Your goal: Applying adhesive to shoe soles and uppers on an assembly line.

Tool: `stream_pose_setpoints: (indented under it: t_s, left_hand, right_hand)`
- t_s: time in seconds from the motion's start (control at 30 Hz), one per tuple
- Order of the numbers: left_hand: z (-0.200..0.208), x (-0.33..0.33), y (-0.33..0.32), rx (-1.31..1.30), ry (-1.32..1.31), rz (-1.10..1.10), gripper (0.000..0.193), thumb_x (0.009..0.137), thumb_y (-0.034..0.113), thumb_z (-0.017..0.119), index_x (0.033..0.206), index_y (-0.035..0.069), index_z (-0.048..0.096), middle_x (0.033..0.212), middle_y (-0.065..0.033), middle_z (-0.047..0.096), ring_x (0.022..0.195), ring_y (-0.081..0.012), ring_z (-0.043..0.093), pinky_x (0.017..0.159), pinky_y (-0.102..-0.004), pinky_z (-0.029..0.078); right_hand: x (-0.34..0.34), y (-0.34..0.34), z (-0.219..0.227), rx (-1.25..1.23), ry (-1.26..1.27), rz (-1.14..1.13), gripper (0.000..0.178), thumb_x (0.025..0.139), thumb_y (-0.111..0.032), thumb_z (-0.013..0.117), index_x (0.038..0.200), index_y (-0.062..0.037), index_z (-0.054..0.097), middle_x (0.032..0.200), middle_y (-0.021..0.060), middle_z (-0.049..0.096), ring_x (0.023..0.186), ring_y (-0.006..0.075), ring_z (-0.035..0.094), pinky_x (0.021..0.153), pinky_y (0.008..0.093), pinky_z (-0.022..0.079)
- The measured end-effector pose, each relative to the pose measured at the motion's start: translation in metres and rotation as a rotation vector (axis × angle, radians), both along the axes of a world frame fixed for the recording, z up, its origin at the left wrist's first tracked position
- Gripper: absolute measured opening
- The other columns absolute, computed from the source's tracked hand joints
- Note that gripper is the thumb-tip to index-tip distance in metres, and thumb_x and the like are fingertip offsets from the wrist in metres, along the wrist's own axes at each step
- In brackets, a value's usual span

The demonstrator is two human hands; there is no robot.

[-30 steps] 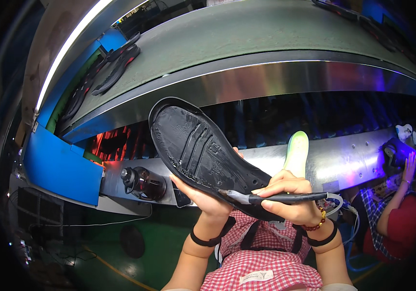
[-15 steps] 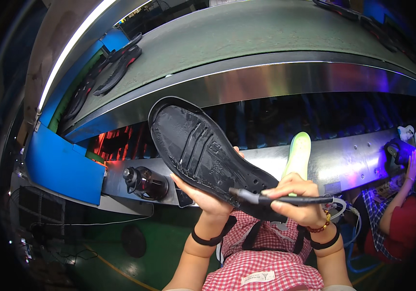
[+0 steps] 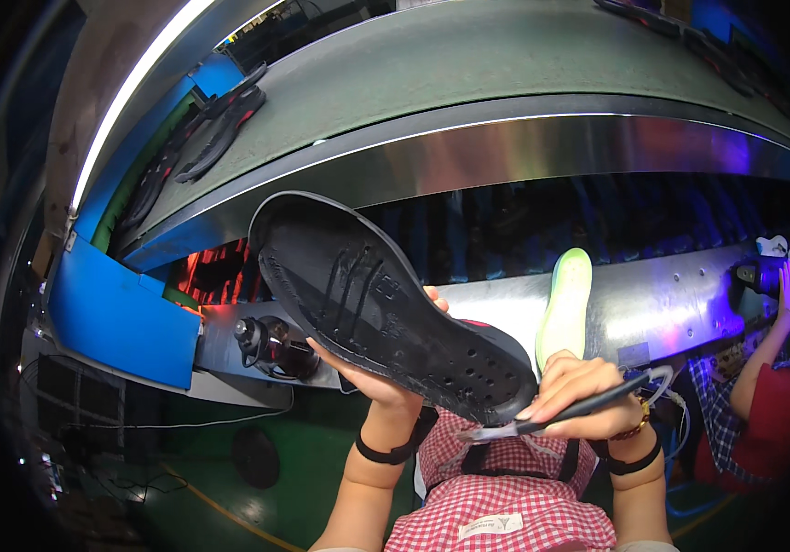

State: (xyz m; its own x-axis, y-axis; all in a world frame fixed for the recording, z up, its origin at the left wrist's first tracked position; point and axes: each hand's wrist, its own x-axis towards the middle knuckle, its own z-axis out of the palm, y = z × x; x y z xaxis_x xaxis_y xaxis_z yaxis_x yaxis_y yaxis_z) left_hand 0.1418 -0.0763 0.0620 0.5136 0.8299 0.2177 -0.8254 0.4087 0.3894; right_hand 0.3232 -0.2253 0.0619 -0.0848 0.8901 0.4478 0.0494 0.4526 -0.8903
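Metal bench: bottle, insole (yellow-green)

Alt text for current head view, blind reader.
A person's left hand holds a black shoe sole while the right hand holds a black-handled brush near its lower right end. Beyond, a yellow-green insole and dark bottle sit on a metal ledge.

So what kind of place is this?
Probably a shoe factory. The left hand holds a black shoe sole, the right hand holds a brush, and more soles lie on a wide green belt.
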Motion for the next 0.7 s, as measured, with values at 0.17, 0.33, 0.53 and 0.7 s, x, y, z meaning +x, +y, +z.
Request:
stream_pose_setpoints:
  t_s: [0.17, 0.33, 0.53, 0.7]
  left_hand:
    - [0.01, 0.004, -0.003, 0.002, 0.078, 0.096, 0.101, 0.07, 0.083, 0.024, 0.127, 0.001, 0.04, 0.106, -0.0269, 0.053, 0.092, -0.0366, 0.056, 0.081, -0.0464, 0.047]
    - [0.007, -0.012, 0.004, 0.043, 0.049, -0.064, 0.103, 0.07, 0.083, 0.025, 0.128, -0.002, 0.037, 0.111, -0.0285, 0.051, 0.101, -0.0383, 0.053, 0.091, -0.0469, 0.042]
    - [0.015, 0.0, -0.004, 0.187, 0.122, -0.028, 0.104, 0.073, 0.075, 0.041, 0.138, -0.003, 0.017, 0.135, -0.0292, 0.028, 0.117, -0.0408, 0.042, 0.098, -0.0493, 0.037]
    - [-0.019, 0.001, -0.028, 0.185, 0.347, -0.184, 0.109, 0.065, 0.075, 0.052, 0.136, -0.002, 0.023, 0.128, -0.0256, 0.037, 0.112, -0.0341, 0.048, 0.088, -0.0413, 0.047]
  right_hand:
    - [-0.002, 0.003, -0.013, 0.028, -0.163, -0.14, 0.022, 0.066, -0.002, 0.072, 0.088, -0.0039, 0.069, 0.09, 0.0094, 0.068, 0.08, 0.0189, 0.062, 0.075, 0.0298, 0.046]
    - [0.01, 0.0, -0.015, -0.099, 0.196, 0.1, 0.024, 0.065, -0.002, 0.073, 0.089, -0.0014, 0.069, 0.09, 0.0122, 0.068, 0.089, 0.0208, 0.061, 0.087, 0.0335, 0.041]
    - [-0.009, -0.003, -0.028, -0.131, 0.482, -0.061, 0.019, 0.071, 0.005, 0.063, 0.09, 0.0038, 0.065, 0.093, 0.017, 0.066, 0.095, 0.0262, 0.06, 0.087, 0.0374, 0.046]
    - [-0.037, -0.004, -0.016, -0.236, 0.573, -0.081, 0.02, 0.073, 0.005, 0.064, 0.093, 0.0042, 0.064, 0.098, 0.0194, 0.064, 0.091, 0.0242, 0.062, 0.084, 0.0324, 0.048]
